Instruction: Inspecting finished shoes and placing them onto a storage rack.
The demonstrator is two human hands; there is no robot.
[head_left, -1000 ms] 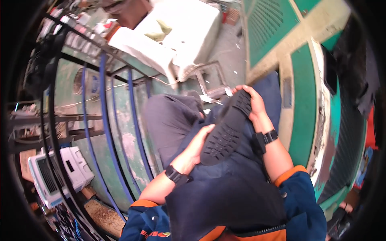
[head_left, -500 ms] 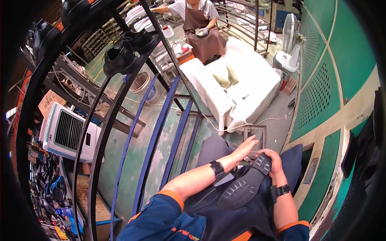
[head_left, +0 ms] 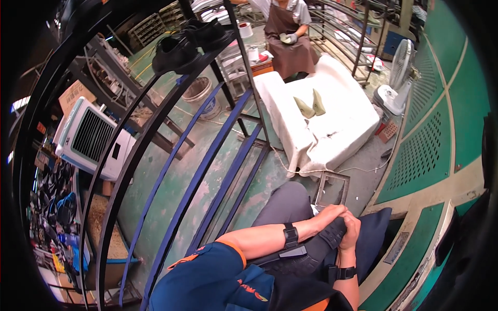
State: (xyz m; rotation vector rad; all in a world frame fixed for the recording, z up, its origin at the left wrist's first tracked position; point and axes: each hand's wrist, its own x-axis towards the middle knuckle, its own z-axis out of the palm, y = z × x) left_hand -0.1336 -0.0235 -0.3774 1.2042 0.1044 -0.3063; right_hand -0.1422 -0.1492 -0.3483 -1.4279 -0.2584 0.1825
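A black shoe (head_left: 328,241) lies across my lap with its treaded sole facing up and its heel end away from me. My right hand (head_left: 351,229) is wrapped round the heel end from the right side. My left hand (head_left: 329,214) reaches over from the left, its fingers curled against the far end of the heel and meeting the right hand's fingers. The shoe's toe is dark against my dark apron and hard to make out. What lies under the fingers is hidden.
A black-and-blue rack (head_left: 179,228) stands at my left, bearing black shoes (head_left: 176,54). Ahead is a white-covered bench (head_left: 345,122) with two olive shoe-shaped pieces (head_left: 309,106); a co-worker in a brown apron (head_left: 290,41) sits behind it. Green panels (head_left: 423,155) rise at right.
My left hand has gone from outstretched above the heel to curled against it, beside the right hand. The shoe has tipped, showing less of its sole. The whole view has shifted.
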